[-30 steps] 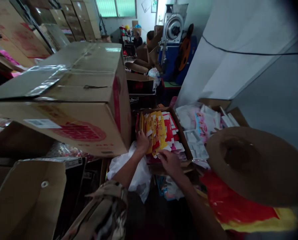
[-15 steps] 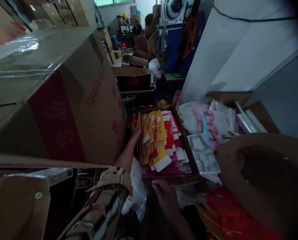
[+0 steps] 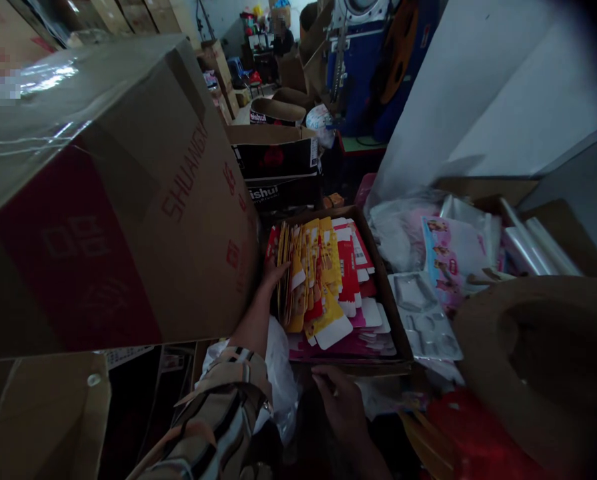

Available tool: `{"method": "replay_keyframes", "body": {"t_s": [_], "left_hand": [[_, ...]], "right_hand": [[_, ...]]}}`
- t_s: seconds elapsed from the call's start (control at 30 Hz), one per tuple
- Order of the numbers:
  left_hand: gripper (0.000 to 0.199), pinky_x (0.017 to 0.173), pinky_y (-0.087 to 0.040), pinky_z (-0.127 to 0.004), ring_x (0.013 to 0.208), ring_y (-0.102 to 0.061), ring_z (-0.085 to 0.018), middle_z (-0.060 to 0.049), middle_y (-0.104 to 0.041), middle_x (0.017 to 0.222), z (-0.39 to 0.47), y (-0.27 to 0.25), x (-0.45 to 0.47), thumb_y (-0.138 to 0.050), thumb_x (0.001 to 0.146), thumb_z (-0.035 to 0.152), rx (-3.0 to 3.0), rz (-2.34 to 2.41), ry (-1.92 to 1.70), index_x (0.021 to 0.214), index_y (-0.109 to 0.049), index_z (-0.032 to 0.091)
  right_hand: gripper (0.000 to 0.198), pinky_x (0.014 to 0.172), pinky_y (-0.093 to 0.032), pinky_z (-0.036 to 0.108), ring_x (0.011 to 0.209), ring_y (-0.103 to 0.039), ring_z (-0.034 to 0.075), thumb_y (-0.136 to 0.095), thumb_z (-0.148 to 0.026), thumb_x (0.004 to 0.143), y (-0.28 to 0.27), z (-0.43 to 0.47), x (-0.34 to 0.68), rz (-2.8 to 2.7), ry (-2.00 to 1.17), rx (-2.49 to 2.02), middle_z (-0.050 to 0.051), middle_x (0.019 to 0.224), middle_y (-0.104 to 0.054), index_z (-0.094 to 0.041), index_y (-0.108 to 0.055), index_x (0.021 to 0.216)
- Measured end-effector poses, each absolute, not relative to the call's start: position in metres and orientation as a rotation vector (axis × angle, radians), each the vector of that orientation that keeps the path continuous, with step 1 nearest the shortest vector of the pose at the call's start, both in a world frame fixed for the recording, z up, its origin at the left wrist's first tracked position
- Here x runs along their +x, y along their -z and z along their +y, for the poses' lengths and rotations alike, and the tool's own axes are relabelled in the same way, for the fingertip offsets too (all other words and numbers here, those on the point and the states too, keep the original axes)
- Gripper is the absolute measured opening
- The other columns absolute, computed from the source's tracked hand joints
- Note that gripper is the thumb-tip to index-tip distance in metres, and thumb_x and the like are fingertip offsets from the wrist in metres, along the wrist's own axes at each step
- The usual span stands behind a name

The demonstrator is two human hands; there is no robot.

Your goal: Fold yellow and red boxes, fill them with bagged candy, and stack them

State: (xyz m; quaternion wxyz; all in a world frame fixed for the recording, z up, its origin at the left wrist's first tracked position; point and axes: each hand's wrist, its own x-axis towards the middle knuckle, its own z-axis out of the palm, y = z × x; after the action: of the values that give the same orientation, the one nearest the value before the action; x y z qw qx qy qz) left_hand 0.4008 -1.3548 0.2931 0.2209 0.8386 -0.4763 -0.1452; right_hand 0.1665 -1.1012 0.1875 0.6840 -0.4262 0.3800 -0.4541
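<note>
“While the left hand [image 3: 274, 272] reaches the left end of the packs [image 3: 330, 257], standing in the open carton [image 3: 351, 369], what keeps them upright?”

“Probably that hand: its thumb crosses the edges, but its other fingers are largely hidden, so whether it grips can't be told. Packed tightly within the carton's walls, the row likely props itself too.”

“And the right hand [image 3: 342, 400]?”

“Loosely half-curled on the carton's near side, with nothing visible in it.”

“The plastic tray [image 3: 423, 313]?”

“Just right of the carton, perhaps kept apart from the printed packs.”
</note>
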Motion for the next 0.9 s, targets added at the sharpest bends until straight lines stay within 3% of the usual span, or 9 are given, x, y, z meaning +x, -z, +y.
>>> {"method": "replay_keyframes", "body": {"t_s": [0.1, 0.27, 0.47, 0.63, 0.8, 0.9], "left_hand": [[0.035, 0.094, -0.058, -0.046, 0.109, -0.067, -0.024, -0.011, -0.066, 0.126, -1.356, -0.292, 0.404, -0.066, 0.098, 0.036, 2.342, -1.323, 0.370, 0.126, -0.063, 0.015], [0.036, 0.094, -0.058, -0.046, 0.110, -0.067, -0.024, -0.011, -0.066, 0.127, -1.355, -0.293, 0.400, -0.065, 0.098, 0.036, 2.348, -1.360, 0.333, 0.127, -0.063, 0.015], [0.039, 0.103, -0.054, -0.048, 0.117, -0.066, -0.026, -0.012, -0.066, 0.132, -1.350, -0.296, 0.390, -0.066, 0.097, 0.036, 2.343, -1.391, 0.260, 0.132, -0.063, 0.017], [0.071, 0.113, -0.047, -0.033, 0.131, -0.062, -0.025, -0.010, -0.064, 0.143, -1.346, -0.299, 0.384, -0.079, 0.084, 0.026, 2.300, -1.444, 0.212, 0.150, -0.052, 0.023], [0.101, 0.110, -0.049, -0.033, 0.131, -0.063, -0.026, -0.014, -0.059, 0.150, -1.347, -0.299, 0.386, -0.086, 0.075, 0.024, 2.330, -1.431, 0.184, 0.161, -0.033, 0.020], [0.102, 0.103, -0.053, -0.034, 0.124, -0.067, -0.029, -0.018, -0.064, 0.142, -1.347, -0.297, 0.387, -0.088, 0.073, 0.028, 2.408, -1.370, 0.177, 0.160, -0.036, 0.016]], "right_hand": [[0.025, 0.080, -0.056, 0.038, 0.090, -0.074, 0.029, -0.061, -0.044, 0.092, -0.191, -1.098, 0.165, 0.837, 1.004, -0.902, 0.009, 0.097, -0.079, -0.025, -0.077, 0.096], [0.033, 0.065, -0.056, 0.033, 0.069, -0.070, 0.024, -0.064, -0.050, 0.092, -0.214, -1.123, 0.149, 0.711, 0.983, -0.711, 0.007, 0.081, -0.075, -0.020, -0.074, 0.100], [0.041, 0.088, -0.059, 0.040, 0.097, -0.073, 0.027, -0.063, -0.052, 0.091, -0.238, -1.249, 0.156, 0.744, 1.216, -0.821, 0.012, 0.105, -0.078, -0.017, -0.073, 0.110], [0.042, 0.093, -0.058, 0.037, 0.105, -0.073, 0.023, -0.059, -0.037, 0.094, -0.244, -1.365, 0.214, 0.847, 1.116, -0.968, 0.011, 0.117, -0.076, -0.015, -0.064, 0.130], [0.034, 0.099, -0.055, 0.045, 0.111, -0.069, 0.025, -0.067, -0.032, 0.097, -0.250, -1.429, 0.263, 1.060, 0.930, -1.174, 0.010, 0.119, -0.072, -0.015, -0.065, 0.126], [0.034, 0.095, -0.057, 0.048, 0.110, -0.067, 0.025, -0.068, -0.036, 0.098, -0.255, -1.444, 0.285, 1.132, 0.828, -1.289, 0.010, 0.126, -0.067, -0.016, -0.065, 0.125]]}}
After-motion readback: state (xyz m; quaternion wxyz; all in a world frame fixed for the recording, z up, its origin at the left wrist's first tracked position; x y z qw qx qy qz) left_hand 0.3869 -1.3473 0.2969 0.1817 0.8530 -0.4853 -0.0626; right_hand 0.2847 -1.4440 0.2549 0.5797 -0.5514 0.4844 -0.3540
